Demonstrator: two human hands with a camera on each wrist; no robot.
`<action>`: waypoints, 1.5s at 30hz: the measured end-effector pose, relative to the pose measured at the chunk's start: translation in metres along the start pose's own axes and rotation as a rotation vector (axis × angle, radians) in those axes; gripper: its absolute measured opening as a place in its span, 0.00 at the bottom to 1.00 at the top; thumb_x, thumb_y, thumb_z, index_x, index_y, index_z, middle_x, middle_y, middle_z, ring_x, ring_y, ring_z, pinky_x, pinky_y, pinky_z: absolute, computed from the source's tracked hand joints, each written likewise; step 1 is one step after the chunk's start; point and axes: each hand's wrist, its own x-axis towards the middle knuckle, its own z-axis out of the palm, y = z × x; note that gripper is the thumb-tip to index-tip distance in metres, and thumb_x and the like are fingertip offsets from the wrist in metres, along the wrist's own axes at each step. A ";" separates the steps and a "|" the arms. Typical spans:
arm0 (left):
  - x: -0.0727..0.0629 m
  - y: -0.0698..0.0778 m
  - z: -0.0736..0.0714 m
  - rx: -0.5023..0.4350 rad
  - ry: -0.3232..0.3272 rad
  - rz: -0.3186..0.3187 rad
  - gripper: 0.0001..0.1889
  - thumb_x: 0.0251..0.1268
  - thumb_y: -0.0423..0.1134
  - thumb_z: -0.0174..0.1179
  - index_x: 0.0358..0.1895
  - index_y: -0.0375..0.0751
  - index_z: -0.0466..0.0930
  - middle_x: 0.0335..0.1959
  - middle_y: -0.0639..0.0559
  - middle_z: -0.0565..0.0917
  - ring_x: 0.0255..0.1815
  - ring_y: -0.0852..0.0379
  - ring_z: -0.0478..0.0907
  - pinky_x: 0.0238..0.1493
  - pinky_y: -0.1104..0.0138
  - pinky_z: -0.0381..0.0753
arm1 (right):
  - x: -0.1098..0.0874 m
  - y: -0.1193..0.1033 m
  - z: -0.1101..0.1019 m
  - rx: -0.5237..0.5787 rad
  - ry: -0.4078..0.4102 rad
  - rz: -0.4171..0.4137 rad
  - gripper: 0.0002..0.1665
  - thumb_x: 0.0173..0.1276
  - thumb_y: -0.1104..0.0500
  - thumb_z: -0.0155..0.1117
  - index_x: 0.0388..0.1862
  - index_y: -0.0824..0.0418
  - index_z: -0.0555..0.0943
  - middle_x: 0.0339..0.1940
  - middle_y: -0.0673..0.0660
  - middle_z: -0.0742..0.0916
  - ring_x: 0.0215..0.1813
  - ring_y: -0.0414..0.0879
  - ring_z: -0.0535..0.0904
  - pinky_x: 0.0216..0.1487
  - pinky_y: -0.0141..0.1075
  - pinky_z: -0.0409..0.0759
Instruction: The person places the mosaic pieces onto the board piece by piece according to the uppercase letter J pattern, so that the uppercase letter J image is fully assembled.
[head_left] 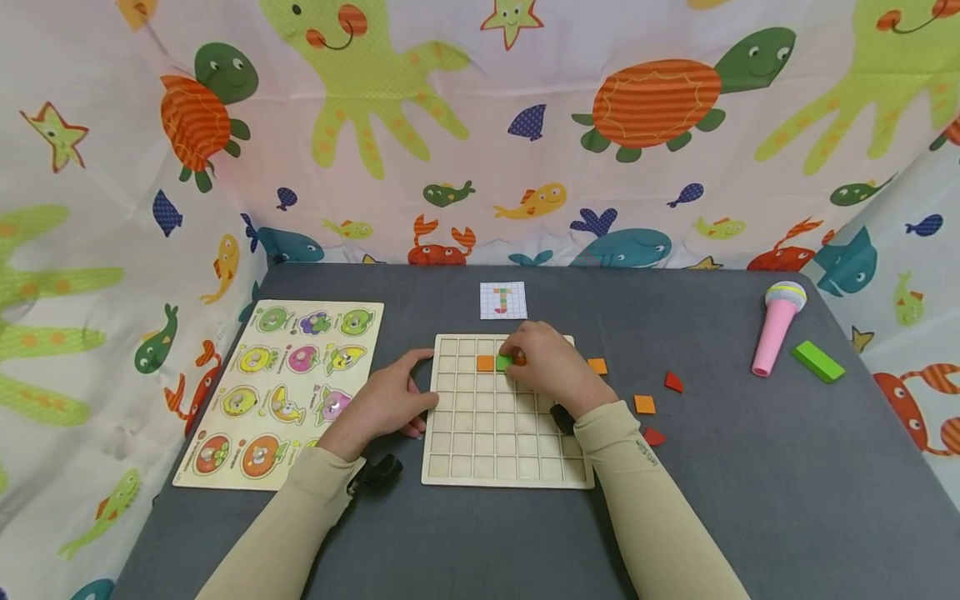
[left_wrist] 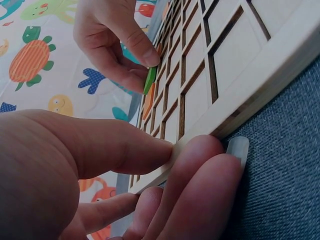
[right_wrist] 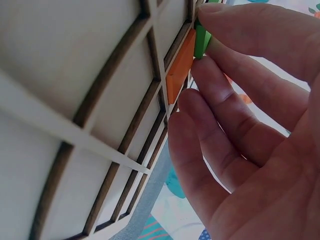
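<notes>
My right hand (head_left: 551, 367) pinches a small green square tile (right_wrist: 200, 41) between thumb and fingertips, close over the upper rows of a wooden grid board (head_left: 484, 462). Left of it, an orange square tile (head_left: 485, 363) lies in a cell. Another bit of orange shows by the right fingertips, mostly covered. My left hand (head_left: 386, 396) rests along the board's left edge, thumb and index finger at the wooden rim (left_wrist: 200, 132) with the other fingers beside it.
Above the board lies a patterned card (head_left: 503, 301). To the right are orange squares (head_left: 644, 404), red pieces (head_left: 674, 382), a pink toy microphone (head_left: 776, 333) and a green block (head_left: 818, 362). A fruit puzzle board (head_left: 303, 329) lies left, partly under the left forearm.
</notes>
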 end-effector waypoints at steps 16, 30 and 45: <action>-0.001 -0.002 0.001 0.012 0.000 -0.006 0.41 0.70 0.40 0.68 0.84 0.57 0.62 0.34 0.42 0.83 0.22 0.51 0.88 0.25 0.61 0.90 | -0.001 -0.002 0.002 -0.009 -0.006 0.000 0.13 0.71 0.60 0.76 0.53 0.58 0.92 0.47 0.56 0.89 0.49 0.51 0.79 0.57 0.45 0.85; 0.002 -0.001 0.001 0.006 0.002 -0.001 0.41 0.70 0.40 0.69 0.84 0.59 0.62 0.35 0.42 0.83 0.23 0.51 0.88 0.25 0.62 0.90 | -0.002 -0.001 -0.003 0.006 -0.003 0.000 0.13 0.71 0.61 0.75 0.53 0.60 0.92 0.47 0.57 0.89 0.50 0.52 0.79 0.58 0.46 0.85; 0.001 -0.001 -0.002 0.009 -0.002 -0.006 0.41 0.70 0.39 0.68 0.84 0.58 0.61 0.35 0.42 0.83 0.23 0.51 0.88 0.25 0.62 0.90 | -0.037 0.013 -0.033 0.043 0.069 0.060 0.16 0.74 0.57 0.72 0.56 0.61 0.90 0.53 0.58 0.89 0.59 0.58 0.83 0.63 0.54 0.85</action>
